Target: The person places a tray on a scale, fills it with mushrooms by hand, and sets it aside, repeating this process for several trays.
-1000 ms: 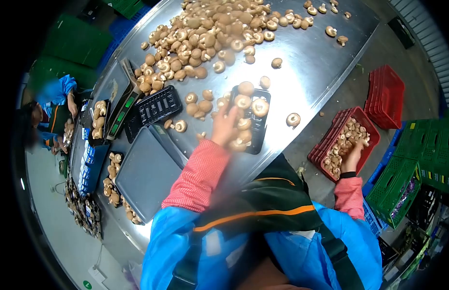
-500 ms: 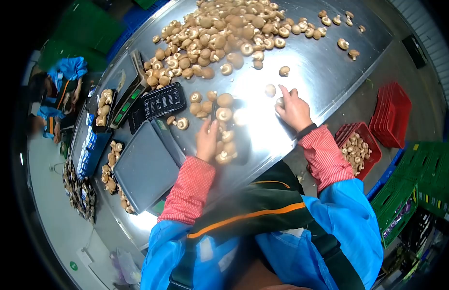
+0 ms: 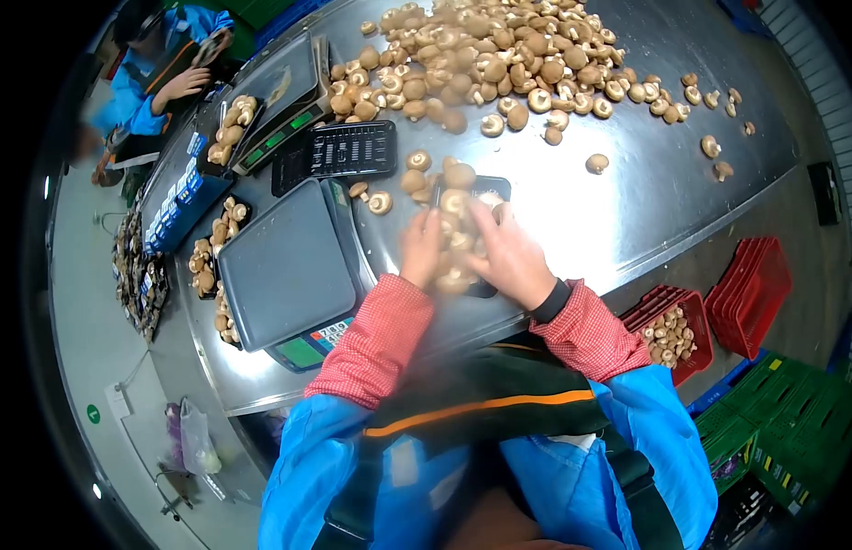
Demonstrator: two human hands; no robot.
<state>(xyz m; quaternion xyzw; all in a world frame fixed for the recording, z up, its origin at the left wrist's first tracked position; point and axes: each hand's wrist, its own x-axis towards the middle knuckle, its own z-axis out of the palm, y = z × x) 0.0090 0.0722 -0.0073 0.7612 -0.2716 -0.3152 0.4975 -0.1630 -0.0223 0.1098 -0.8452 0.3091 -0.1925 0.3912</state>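
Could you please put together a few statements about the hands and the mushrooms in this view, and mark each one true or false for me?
1. The left hand and right hand are both at a black tray with mushrooms in it. True.
2. A red crate beside the table holds mushrooms. True.
3. The right hand is inside the red crate. False: it is at the black tray.
4. The dark wristband is on the left wrist. False: the wristband is on the right.
5. A large pile lies on the table, beyond the hands. True.
6. Mushrooms cover the nearer scale's plate. False: the plate is bare.
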